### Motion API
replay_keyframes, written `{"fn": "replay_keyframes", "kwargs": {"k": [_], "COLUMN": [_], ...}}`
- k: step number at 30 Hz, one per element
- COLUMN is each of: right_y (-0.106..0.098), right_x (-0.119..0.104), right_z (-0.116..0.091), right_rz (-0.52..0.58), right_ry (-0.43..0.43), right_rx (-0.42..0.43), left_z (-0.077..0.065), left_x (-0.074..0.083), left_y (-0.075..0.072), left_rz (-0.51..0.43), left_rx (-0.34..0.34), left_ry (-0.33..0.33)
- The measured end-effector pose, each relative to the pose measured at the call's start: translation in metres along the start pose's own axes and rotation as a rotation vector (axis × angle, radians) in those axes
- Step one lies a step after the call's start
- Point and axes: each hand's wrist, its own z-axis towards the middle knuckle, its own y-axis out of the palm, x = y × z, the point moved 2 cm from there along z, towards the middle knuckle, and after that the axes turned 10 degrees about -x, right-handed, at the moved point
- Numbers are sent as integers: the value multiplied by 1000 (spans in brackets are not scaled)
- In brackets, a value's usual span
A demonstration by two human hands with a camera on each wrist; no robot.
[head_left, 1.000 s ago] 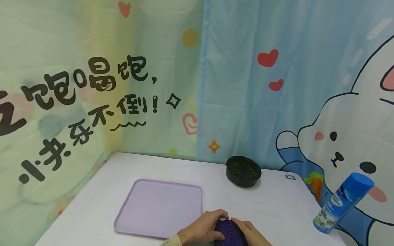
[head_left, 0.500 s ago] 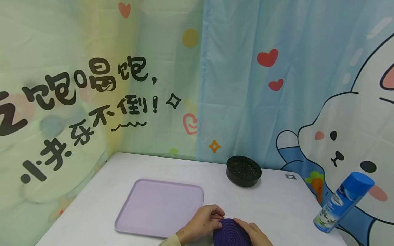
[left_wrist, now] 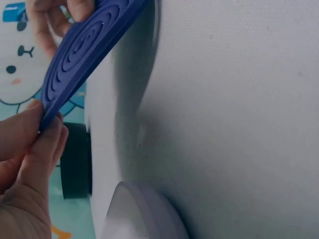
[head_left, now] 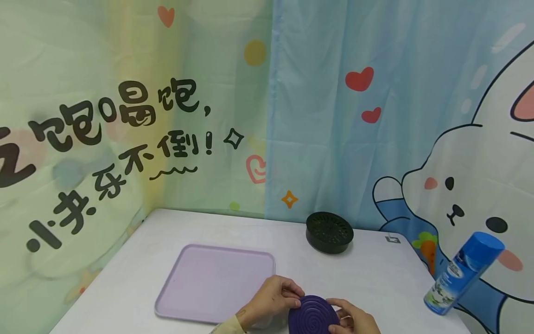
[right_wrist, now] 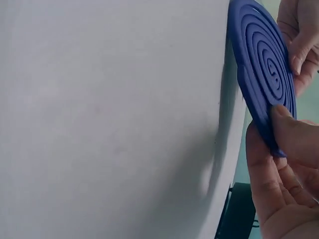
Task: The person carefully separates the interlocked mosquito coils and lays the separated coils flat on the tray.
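Note:
A purple mosquito coil (head_left: 313,315), a flat spiral disc, is held up between my two hands at the front of the table. With thumb and fingers my left hand (head_left: 271,297) pinches its upper left edge; the left wrist view shows the coil (left_wrist: 82,52) tilted above the white surface. On the opposite edge my right hand (head_left: 355,320) pinches it, the thumb (right_wrist: 294,132) on the spiral face and fingers behind. A gap and a shadow show between coil and tabletop. The coil's lower part is cut off in the head view.
Left of the hands lies a lilac tray (head_left: 217,283). A dark round perforated holder (head_left: 329,234) stands near the table's back edge. At the right edge is a blue spray can (head_left: 463,273). Printed curtains (head_left: 317,116) hang behind the white table (head_left: 375,273).
My right hand has gone from lying along the coil's edge to pinching it with the thumb on the face. The coil's face has come more into view. Tray, holder and can stay put.

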Motion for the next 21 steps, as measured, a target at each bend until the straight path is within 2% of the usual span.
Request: {"fn": "replay_keyframes", "kwargs": {"k": [6,12,21], "right_y": [-4,-9,-15], "right_x": [5,-3,-19], "right_z": [-1,-5,-7], "right_rz": [158,151,200], "right_ry": [54,63,70], "right_rx": [31,119,247], "left_z": [0,-1,0], "left_x": [0,5,9], "left_y": [-1,-6,-14], "left_rz": [-29,-26,-123], "left_rx": [29,46,41], "left_ry": [-4,10,44]}}
